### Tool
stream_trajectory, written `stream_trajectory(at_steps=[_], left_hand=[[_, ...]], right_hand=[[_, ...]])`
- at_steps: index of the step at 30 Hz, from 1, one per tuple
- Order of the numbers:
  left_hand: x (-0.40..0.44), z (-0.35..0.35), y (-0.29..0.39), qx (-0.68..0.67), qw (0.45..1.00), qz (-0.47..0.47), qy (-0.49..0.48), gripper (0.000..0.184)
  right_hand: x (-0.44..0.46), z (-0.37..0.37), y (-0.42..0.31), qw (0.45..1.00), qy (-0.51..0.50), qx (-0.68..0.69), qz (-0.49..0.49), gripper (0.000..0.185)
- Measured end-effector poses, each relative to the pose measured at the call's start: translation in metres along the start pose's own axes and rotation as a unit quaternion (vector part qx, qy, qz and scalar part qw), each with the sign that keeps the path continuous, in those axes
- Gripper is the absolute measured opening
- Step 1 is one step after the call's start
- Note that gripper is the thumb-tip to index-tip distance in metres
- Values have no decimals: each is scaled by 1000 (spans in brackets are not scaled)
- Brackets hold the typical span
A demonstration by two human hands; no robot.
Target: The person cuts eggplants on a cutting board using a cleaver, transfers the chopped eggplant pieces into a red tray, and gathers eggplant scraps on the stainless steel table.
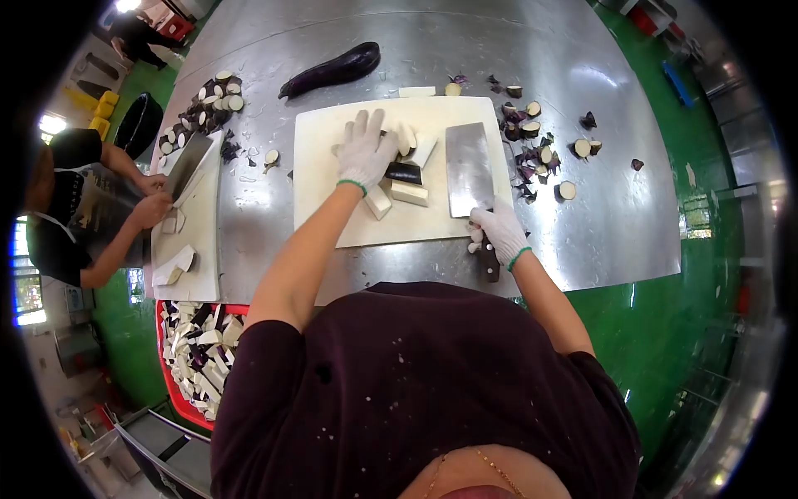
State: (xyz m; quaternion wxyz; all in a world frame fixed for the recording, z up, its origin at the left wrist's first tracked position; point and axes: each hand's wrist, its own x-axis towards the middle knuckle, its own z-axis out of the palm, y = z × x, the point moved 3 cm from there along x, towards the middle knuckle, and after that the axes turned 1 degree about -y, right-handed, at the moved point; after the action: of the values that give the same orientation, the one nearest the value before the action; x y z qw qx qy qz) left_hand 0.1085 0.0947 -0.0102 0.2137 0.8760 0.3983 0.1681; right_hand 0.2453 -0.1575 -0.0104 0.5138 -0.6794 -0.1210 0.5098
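Already, cut pieces (pixel 411 194) lie by our spread left hand (pixel 362 158), while our right hand (pixel 500 229) grips the cleaver (pixel 470 170) and one eggplant (pixel 332 70) (beyond our board (pixel 320 224)) is uncut.

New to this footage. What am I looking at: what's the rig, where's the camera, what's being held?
There's no robot here: it's a person working with two hands in white gloves. The single picture comes from a camera worn on their head, looking forward and down, so their own shirt fills the bottom.

The right hand holds a cleaver. The left hand is spread over the white cutting board, next to cut eggplant pieces; whether it grips any is hard to tell.

Beyond the board, a whole eggplant lies on the metal table. Trimmed ends are scattered to the right. At left, a co-worker also handles a knife.
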Motion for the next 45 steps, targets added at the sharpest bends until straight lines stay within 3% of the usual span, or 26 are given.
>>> stream_trajectory(at_steps=[4, 9, 12, 13, 16, 20, 22, 27, 32, 38, 39, 40, 42, 45], left_hand=[[-2, -16, 43, 97, 970, 11, -224, 76], [-35, -10, 51, 163, 974, 17, -153, 93], [-57, 0, 49, 202, 975, 59, -69, 86], [-57, 3, 45, 152, 985, 47, -66, 81], [-59, 1, 36, 94, 993, 54, -36, 75], [-62, 25, 18, 124, 988, 71, 62, 72], [-64, 28, 12, 67, 992, 64, 81, 71], [-80, -30, 24, -4, 996, -3, 84, 68], [-104, -92, 1, 12, 980, -32, 198, 67], [-215, -184, -62, 136, 907, -201, 345, 65], [-237, -199, -71, 168, 885, -228, 368, 63], [-260, -213, -84, 110, 880, -255, 385, 62], [-307, -231, -104, 188, 840, -283, 423, 63], [-372, -249, -145, 218, 784, -351, 464, 62]], right_hand=[[3, 14, -8, 999, -29, -13, 6, 14], [17, 35, 7, 996, -73, -2, 45, 14], [19, 54, 12, 995, -65, -72, -6, 14], [21, 61, 13, 991, -89, -95, -9, 16], [17, 79, 8, 985, -142, -91, 42, 18], [9, 86, -4, 973, -145, -167, -67, 17], [22, 86, 9, 964, -168, -203, -30, 16], [-4, 119, -20, 973, -171, -149, -30, 14], [-7, 166, -35, 956, -241, -154, -64, 21], [-55, 289, -38, 866, -408, -286, -43, 26], [-67, 314, -34, 841, -453, -293, -35, 27], [-79, 340, -29, 816, -495, -297, -31, 27], [-106, 383, -17, 753, -571, -325, -37, 28], [-132, 446, -1, 662, -623, -404, -102, 29]])
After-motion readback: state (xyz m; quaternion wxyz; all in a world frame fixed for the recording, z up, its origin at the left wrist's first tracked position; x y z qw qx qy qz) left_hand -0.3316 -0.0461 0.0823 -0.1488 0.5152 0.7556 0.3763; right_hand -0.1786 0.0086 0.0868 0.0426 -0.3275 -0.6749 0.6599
